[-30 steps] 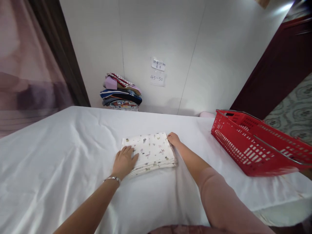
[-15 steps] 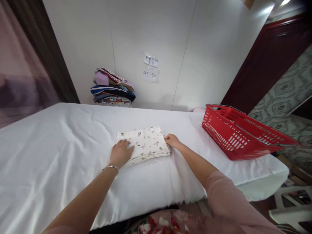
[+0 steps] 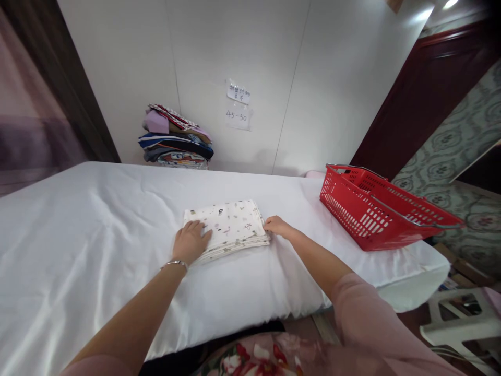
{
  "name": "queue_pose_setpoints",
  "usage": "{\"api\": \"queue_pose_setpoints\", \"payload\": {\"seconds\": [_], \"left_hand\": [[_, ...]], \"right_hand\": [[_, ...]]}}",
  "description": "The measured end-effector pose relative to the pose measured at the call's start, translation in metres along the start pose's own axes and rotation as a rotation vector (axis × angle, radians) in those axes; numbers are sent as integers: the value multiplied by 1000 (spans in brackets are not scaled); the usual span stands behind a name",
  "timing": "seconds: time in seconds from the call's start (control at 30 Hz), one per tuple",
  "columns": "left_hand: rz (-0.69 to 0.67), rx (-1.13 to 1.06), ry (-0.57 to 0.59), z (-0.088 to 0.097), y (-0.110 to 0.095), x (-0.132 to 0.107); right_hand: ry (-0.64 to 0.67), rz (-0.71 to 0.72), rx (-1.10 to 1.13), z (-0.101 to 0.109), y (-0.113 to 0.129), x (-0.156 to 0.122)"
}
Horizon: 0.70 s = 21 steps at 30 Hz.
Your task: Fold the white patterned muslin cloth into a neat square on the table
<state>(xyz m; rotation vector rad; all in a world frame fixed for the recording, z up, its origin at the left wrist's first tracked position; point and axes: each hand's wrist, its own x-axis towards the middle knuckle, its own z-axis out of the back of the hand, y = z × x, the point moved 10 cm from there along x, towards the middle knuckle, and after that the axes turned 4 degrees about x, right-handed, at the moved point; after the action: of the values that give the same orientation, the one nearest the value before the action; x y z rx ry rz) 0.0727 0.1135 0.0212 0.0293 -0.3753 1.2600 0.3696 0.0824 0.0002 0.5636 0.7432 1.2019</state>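
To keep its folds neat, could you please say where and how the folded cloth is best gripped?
I'd probably grip the folded cloth by both short ends, coming from left and right and pinching all layers: it lies flat, looks wider than deep, its layers stacked.

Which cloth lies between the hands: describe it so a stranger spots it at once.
On the broad white table cover, look left of the red shopping basket. There a folded printed cloth lies flat, the left hand spread on its left side, the right hand at its right edge. Unlike the multicoloured stack of folded fabrics by the wall, it is white with small scattered motifs.
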Motion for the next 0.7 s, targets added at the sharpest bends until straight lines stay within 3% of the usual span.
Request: {"api": "queue_pose_setpoints", "payload": {"seconds": [0.23,0.5,0.7], "left_hand": [[-1,-2,5,-2,0,0],[-1,-7,0,-2,0,1],[-5,-6,10,-3,0,0]], "right_hand": [[8,-74,119,-4,-22,-3],[55,-71,175,-11,-19,-16],[18,-91,227,-8,-25,-18]]}}
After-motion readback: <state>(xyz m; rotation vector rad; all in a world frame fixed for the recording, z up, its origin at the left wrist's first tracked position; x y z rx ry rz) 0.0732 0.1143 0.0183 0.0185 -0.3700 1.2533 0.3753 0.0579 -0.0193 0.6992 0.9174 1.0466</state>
